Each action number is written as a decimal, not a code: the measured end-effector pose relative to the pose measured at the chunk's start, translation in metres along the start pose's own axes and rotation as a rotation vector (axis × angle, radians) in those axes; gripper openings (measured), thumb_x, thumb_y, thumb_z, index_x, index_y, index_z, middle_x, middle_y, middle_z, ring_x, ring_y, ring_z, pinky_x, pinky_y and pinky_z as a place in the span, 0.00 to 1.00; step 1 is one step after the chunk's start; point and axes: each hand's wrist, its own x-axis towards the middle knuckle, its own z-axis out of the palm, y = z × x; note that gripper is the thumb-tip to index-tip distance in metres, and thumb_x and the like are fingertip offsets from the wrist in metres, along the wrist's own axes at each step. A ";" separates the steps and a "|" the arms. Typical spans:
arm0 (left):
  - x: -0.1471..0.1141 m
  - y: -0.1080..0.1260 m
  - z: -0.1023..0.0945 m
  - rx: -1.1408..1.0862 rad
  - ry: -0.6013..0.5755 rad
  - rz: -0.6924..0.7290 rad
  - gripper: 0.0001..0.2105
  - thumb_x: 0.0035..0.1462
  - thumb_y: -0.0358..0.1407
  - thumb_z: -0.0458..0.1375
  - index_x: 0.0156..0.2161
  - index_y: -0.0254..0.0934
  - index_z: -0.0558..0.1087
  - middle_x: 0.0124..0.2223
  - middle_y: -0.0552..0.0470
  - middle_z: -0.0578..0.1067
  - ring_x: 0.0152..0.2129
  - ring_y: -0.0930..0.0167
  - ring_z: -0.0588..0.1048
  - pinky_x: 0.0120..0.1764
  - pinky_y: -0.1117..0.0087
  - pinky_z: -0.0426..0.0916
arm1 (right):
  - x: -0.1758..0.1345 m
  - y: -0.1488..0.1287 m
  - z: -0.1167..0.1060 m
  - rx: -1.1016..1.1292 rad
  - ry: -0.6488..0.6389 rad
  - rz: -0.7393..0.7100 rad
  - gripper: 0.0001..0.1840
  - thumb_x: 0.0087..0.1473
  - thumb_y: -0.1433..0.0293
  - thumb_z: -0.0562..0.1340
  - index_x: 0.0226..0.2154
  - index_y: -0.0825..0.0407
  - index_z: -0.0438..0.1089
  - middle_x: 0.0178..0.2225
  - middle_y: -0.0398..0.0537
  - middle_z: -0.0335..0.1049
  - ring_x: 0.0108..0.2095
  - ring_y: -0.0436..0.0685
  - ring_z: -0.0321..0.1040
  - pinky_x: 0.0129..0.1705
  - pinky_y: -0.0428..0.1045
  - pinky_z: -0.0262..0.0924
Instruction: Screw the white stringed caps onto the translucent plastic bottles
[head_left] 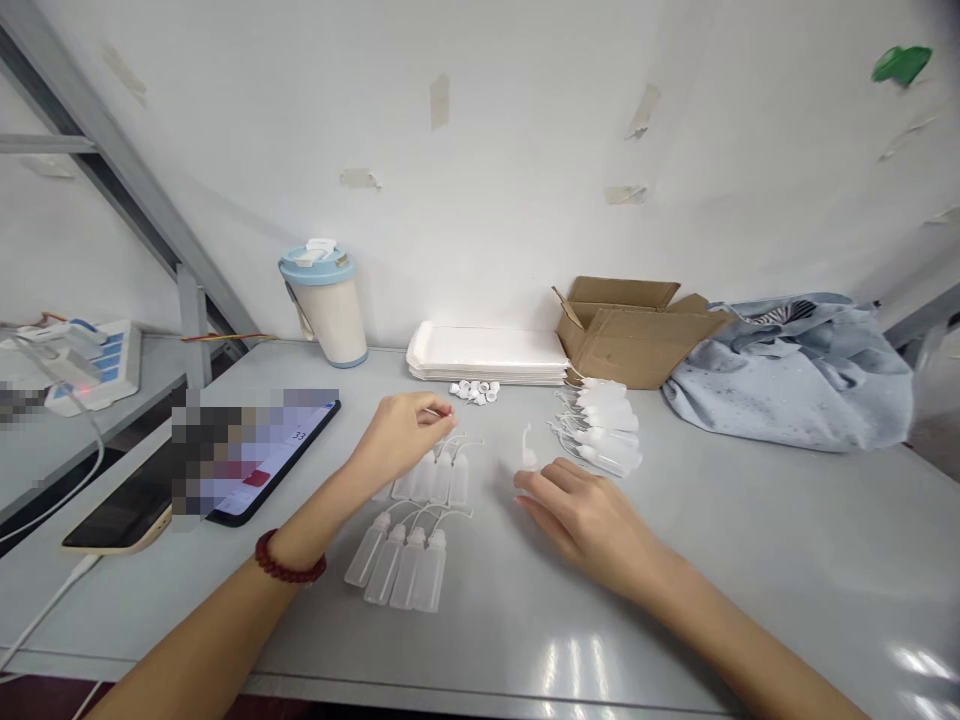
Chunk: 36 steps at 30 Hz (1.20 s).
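Observation:
My left hand (409,432) hovers over the back row of bottles with thumb and fingertips pinched together; whatever lies between them is too small to make out. In my right hand (581,510) is a small translucent squeeze bottle (529,458); only its top and thin bent tube show above the curled fingers. Several similar plastic bottles (405,572) lie in a row at the front, their thin tubes pointing away. Another row (442,478) lies behind, partly under my left hand. Small white caps (474,391) are heaped beyond that hand. More bottles with tubes (606,425) lie to the right.
Behind the caps sits a stack of white trays (487,352), beside an open cardboard box (637,345) and a grey-blue cloth bundle (795,380). At left are a tumbler (326,310), two phones, one black-screened (120,510), and a power strip (112,365) with cables.

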 end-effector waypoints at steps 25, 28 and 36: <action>-0.029 0.019 0.030 -0.659 -0.372 0.093 0.08 0.56 0.38 0.56 0.38 0.36 0.69 0.41 0.49 0.75 0.39 0.68 0.73 0.44 0.64 0.66 | 0.001 -0.008 -0.008 1.084 -0.050 0.307 0.09 0.62 0.69 0.47 0.32 0.50 0.58 0.28 0.42 0.60 0.30 0.51 0.58 0.33 0.47 0.55; -0.030 0.019 0.029 -0.694 -0.363 0.054 0.10 0.55 0.37 0.57 0.42 0.37 0.68 0.38 0.50 0.75 0.36 0.69 0.74 0.43 0.65 0.67 | 0.002 -0.008 -0.009 1.189 -0.034 0.355 0.09 0.61 0.67 0.47 0.31 0.50 0.58 0.27 0.42 0.59 0.29 0.51 0.57 0.31 0.47 0.56; -0.031 0.023 0.024 -0.688 -0.352 0.011 0.18 0.51 0.35 0.61 0.47 0.39 0.65 0.32 0.53 0.76 0.31 0.71 0.74 0.37 0.69 0.67 | 0.002 -0.007 -0.010 1.260 0.011 0.426 0.09 0.60 0.66 0.48 0.30 0.50 0.58 0.25 0.40 0.53 0.26 0.50 0.52 0.29 0.47 0.53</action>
